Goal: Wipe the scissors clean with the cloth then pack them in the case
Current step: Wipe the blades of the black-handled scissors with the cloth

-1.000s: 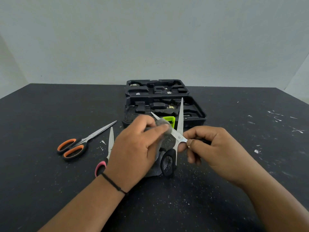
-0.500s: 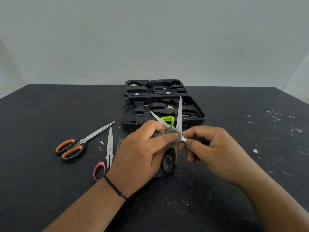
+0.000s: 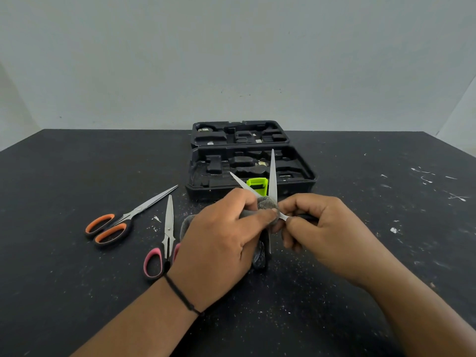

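Black-handled scissors (image 3: 272, 173) are held spread in front of me, one blade pointing up, the other up-left. My right hand (image 3: 316, 233) grips them by a handle. My left hand (image 3: 219, 243) pinches a grey cloth (image 3: 266, 203) round the up-left blade near the pivot. The other black handle hangs below between my hands. The open black case (image 3: 305, 182) lies just behind, with a green latch (image 3: 256, 185) at its front edge.
Orange-handled scissors (image 3: 116, 226) lie shut on the black table (image 3: 64, 176) at the left. Pink-handled scissors (image 3: 164, 243) lie next to my left wrist, tips pointing away. White flecks mark the table at the right.
My left hand has slid the cloth down the blade toward the pivot, so more of the up-left blade shows. My right hand has kept its hold.
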Demonstrator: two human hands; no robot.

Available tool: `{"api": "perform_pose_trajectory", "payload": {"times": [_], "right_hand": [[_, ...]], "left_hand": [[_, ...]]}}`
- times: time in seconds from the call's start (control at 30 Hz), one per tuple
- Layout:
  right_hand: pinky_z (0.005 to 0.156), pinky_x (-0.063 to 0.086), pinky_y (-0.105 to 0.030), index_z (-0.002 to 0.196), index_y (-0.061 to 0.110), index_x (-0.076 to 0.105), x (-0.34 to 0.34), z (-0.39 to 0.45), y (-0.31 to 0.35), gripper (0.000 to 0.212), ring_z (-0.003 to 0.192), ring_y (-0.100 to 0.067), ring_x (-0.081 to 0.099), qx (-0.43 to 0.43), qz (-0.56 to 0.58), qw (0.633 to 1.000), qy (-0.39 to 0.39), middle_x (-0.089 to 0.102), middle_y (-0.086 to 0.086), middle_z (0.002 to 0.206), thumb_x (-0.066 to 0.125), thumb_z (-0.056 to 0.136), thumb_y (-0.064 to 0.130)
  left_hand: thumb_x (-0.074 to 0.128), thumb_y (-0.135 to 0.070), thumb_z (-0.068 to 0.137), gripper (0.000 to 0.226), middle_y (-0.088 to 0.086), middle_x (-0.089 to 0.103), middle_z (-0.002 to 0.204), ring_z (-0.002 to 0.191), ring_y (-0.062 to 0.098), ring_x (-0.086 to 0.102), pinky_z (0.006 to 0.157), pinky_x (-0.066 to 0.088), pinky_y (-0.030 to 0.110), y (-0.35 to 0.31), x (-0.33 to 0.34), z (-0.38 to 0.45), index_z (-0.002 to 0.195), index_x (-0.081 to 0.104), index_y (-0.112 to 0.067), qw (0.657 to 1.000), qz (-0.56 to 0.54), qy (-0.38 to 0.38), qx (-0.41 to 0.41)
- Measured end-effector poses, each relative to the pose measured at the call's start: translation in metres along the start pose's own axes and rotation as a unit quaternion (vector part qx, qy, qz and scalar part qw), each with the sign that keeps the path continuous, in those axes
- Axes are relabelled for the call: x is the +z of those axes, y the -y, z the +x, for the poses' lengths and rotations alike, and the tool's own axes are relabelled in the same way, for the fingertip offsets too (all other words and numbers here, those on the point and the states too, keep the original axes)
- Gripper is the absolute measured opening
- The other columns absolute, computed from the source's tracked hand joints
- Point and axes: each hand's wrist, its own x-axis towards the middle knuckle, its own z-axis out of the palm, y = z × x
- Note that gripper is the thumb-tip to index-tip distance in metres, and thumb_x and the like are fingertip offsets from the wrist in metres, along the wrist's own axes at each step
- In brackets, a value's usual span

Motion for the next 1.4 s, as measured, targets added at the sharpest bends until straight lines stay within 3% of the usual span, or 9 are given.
{"api": "perform_pose_trajectory", "payload": {"times": [0.07, 0.23, 0.37, 0.57, 0.73, 0.9, 1.07, 1.2, 1.4], "right_hand": [[0.056, 0.049, -0.04, 0.077, 0.024, 0.067, 0.003, -0.001, -0.001, 0.017, 0.055, -0.016, 0.054, -0.009, -0.006, 1.0, -0.006, 0.064, 0.001, 0.057, 0.05, 0.074, 0.02], [0.048, 0.041, -0.028, 0.079, 0.024, 0.068, 0.003, -0.002, -0.002, 0.017, 0.051, -0.012, 0.048, -0.03, -0.015, 0.999, -0.013, 0.063, -0.005, 0.062, 0.053, 0.081, 0.017], [0.048, 0.042, -0.025, 0.075, 0.024, 0.068, -0.005, -0.003, 0.001, 0.018, 0.051, -0.012, 0.051, -0.022, -0.008, 1.0, 0.0, 0.064, 0.002, 0.057, 0.051, 0.072, 0.028], [0.047, 0.039, -0.019, 0.072, 0.022, 0.07, -0.008, -0.004, 0.004, 0.018, 0.047, -0.009, 0.048, -0.001, 0.009, 1.0, 0.012, 0.064, -0.003, 0.054, 0.053, 0.07, 0.025], [0.045, 0.037, -0.018, 0.072, 0.023, 0.07, -0.006, -0.004, 0.005, 0.015, 0.045, -0.008, 0.046, -0.007, 0.012, 1.0, 0.01, 0.063, -0.002, 0.054, 0.055, 0.073, 0.021], [0.047, 0.038, -0.02, 0.068, 0.026, 0.071, -0.01, -0.005, 0.006, 0.017, 0.049, -0.011, 0.049, -0.002, 0.02, 1.0, 0.016, 0.063, -0.003, 0.053, 0.054, 0.07, 0.023], [0.045, 0.037, -0.019, 0.07, 0.023, 0.071, -0.007, -0.005, 0.007, 0.018, 0.046, -0.008, 0.047, -0.014, 0.014, 1.0, 0.011, 0.065, -0.007, 0.057, 0.053, 0.067, 0.026], [0.042, 0.035, -0.015, 0.068, 0.025, 0.072, -0.01, -0.007, 0.01, 0.019, 0.044, -0.007, 0.047, 0.0, 0.025, 1.0, 0.016, 0.065, -0.006, 0.055, 0.053, 0.067, 0.024], [0.043, 0.037, -0.01, 0.07, 0.02, 0.072, -0.009, -0.006, 0.01, 0.017, 0.044, -0.003, 0.052, -0.005, 0.039, 0.999, 0.012, 0.065, -0.006, 0.055, 0.055, 0.071, 0.017]], "left_hand": [[0.057, -0.017, 0.092, 0.021, 0.003, 0.056, 0.086, 0.066, 0.013, 0.051, 0.054, 0.046, 0.03, -0.003, -0.001, 0.001, 0.105, 0.073, -0.013, 1.0, 0.015, 0.007, 0.011], [0.053, -0.021, 0.093, 0.024, 0.003, 0.058, 0.087, 0.066, 0.013, 0.052, 0.055, 0.045, 0.028, -0.004, -0.001, 0.002, 0.105, 0.073, -0.015, 0.999, 0.032, 0.009, 0.019], [0.057, -0.022, 0.093, 0.021, 0.002, 0.057, 0.088, 0.07, 0.013, 0.052, 0.056, 0.047, 0.029, 0.002, 0.0, 0.002, 0.105, 0.073, -0.017, 1.0, 0.026, -0.004, -0.005], [0.055, -0.026, 0.092, 0.024, 0.002, 0.056, 0.088, 0.07, 0.013, 0.053, 0.06, 0.047, 0.024, 0.022, -0.006, 0.003, 0.102, 0.074, -0.015, 0.995, 0.021, -0.062, -0.075], [0.054, -0.024, 0.094, 0.024, 0.001, 0.057, 0.088, 0.067, 0.01, 0.051, 0.062, 0.045, 0.019, 0.015, -0.004, 0.0, 0.103, 0.074, -0.016, 1.0, 0.0, -0.022, -0.021], [0.055, -0.026, 0.092, 0.025, 0.002, 0.057, 0.088, 0.07, 0.01, 0.051, 0.059, 0.046, 0.021, 0.025, -0.007, 0.003, 0.102, 0.074, -0.014, 0.995, 0.009, -0.069, -0.075], [0.06, -0.021, 0.091, 0.019, 0.0, 0.056, 0.086, 0.069, 0.006, 0.048, 0.063, 0.039, 0.011, 0.018, -0.005, 0.001, 0.101, 0.075, -0.014, 0.999, 0.0, -0.026, -0.025], [0.055, -0.023, 0.091, 0.025, 0.003, 0.057, 0.089, 0.073, 0.008, 0.05, 0.06, 0.045, 0.022, 0.029, -0.009, 0.004, 0.101, 0.074, -0.014, 0.993, 0.016, -0.078, -0.087], [0.062, -0.016, 0.09, 0.017, 0.002, 0.056, 0.086, 0.068, 0.005, 0.047, 0.063, 0.039, 0.012, 0.021, -0.006, 0.003, 0.101, 0.075, -0.011, 0.998, -0.001, -0.054, -0.026]]}}
